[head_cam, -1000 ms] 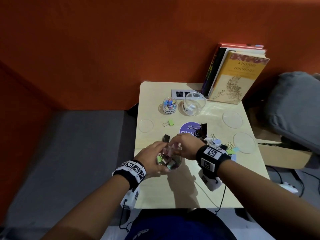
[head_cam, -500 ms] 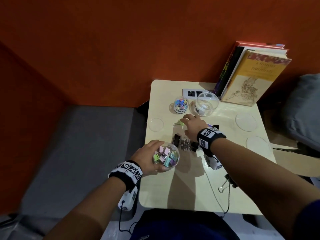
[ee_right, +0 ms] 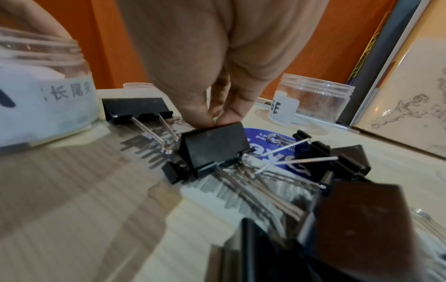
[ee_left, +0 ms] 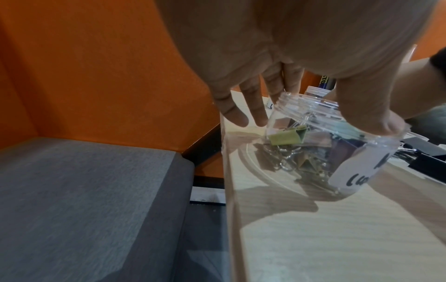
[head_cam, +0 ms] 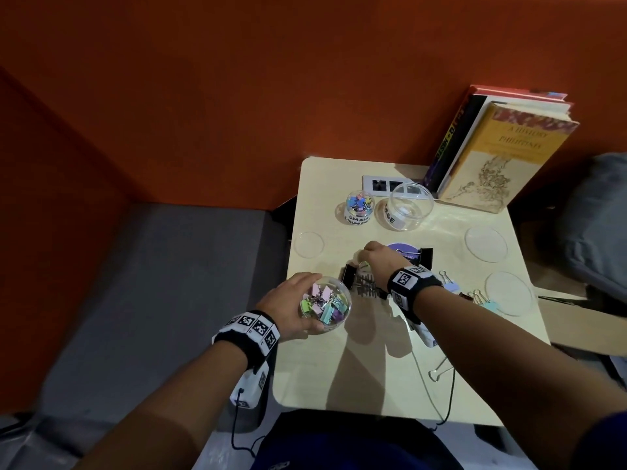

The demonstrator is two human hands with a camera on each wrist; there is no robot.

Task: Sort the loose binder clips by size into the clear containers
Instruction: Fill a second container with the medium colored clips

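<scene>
We see a clear jar (head_cam: 325, 305) of pastel clips near the surface's left edge. At the back stand a small jar (head_cam: 359, 208) of coloured clips and an empty large jar (head_cam: 410, 206). Black clips (ee_right: 212, 150) lie loose mid-surface, pastel clips (head_cam: 475, 298) to their right.

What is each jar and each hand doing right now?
Held jar: lid off, holds pastel clips.
Small jar: lid off, colourful clips inside.
Large jar: lid off, no clips visible.
Left hand: holds the jar.
Right hand: fingers down among the black clips.
</scene>
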